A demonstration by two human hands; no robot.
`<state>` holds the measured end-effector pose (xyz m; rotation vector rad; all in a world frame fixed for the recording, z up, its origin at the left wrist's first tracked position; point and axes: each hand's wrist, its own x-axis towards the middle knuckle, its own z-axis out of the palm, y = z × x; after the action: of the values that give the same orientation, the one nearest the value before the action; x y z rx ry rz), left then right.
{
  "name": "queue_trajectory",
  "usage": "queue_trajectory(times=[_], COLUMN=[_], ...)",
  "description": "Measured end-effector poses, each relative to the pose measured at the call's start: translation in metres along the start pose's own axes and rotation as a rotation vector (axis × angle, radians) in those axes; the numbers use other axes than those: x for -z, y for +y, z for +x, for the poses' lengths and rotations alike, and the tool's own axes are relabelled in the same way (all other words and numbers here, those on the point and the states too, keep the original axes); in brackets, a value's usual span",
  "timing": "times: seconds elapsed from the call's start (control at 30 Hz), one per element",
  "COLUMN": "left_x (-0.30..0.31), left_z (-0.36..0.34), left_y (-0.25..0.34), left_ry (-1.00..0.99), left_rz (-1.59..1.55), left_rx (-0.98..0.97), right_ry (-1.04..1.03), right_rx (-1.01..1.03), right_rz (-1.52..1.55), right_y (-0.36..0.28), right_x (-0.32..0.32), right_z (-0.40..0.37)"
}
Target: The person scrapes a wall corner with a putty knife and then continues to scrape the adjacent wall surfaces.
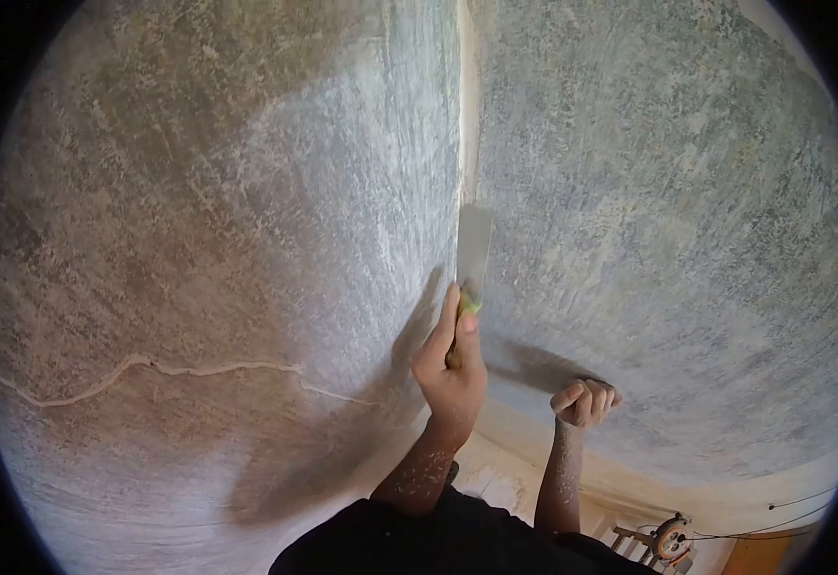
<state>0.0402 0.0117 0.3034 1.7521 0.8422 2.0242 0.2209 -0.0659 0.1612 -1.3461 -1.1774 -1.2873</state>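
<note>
Mottled, grey-streaked walls, one on the left (208, 211) and one on the right (659, 211), meet at a pale corner strip (469, 115) in the head view, with a jagged pale line (218, 368) running across the lower left surface. A worker's left hand (451, 379) has its grip closed around the handle of a flat scraper (475, 244), the blade pointing up along the foot of the strip. To its right, the right hand (587, 402), whitened with dust, is curled into a loose fist near the right wall; whether it touches is unclear. White flecks dot both forearms above a black garment (409, 546). A round reel (672, 542) and dark cables (774, 530) show at lower right.
</note>
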Motion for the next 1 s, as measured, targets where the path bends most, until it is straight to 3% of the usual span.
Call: queue_trajectory(times=[0.13,0.27,0.4,0.53,0.63,0.67,0.8,0.9,1.0], left_x=[0.008,0.021,0.024,0.02,0.018,0.023,0.019,0.022,0.018], left_z=[-0.004,-0.033,0.018,-0.038,-0.064,-0.067,-0.007,-0.016,-0.041], left_y=[-0.004,-0.019,-0.002,-0.023,-0.042,-0.044,-0.021,-0.021,-0.028], left_ry=[-0.09,-0.124,-0.128,-0.149,-0.064,-0.113,-0.075,-0.164,-0.096], left_rz=[-0.036,-0.019,0.012,-0.009,0.038,0.078,0.053,0.074,0.038], left_rx=[0.14,0.16,-0.015,0.25,0.152,0.225,-0.015,0.086,0.14], right_ry=[0.007,0.037,0.035,0.039,0.045,0.047,0.044,0.041,0.054], right_rx=[-0.035,-0.035,-0.059,-0.035,-0.035,-0.038,-0.044,-0.034,-0.031], right_rz=[0.016,-0.003,-0.035,-0.02,-0.017,-0.029,-0.047,-0.047,-0.06], right_y=[-0.001,-0.001,-0.008,-0.002,-0.003,-0.003,-0.005,-0.003,-0.002], right_x=[0.0,-0.005,-0.002,-0.005,-0.005,-0.005,-0.005,-0.005,-0.008], right_z=[-0.002,0.001,0.002,-0.004,-0.002,-0.002,-0.001,-0.002,0.0])
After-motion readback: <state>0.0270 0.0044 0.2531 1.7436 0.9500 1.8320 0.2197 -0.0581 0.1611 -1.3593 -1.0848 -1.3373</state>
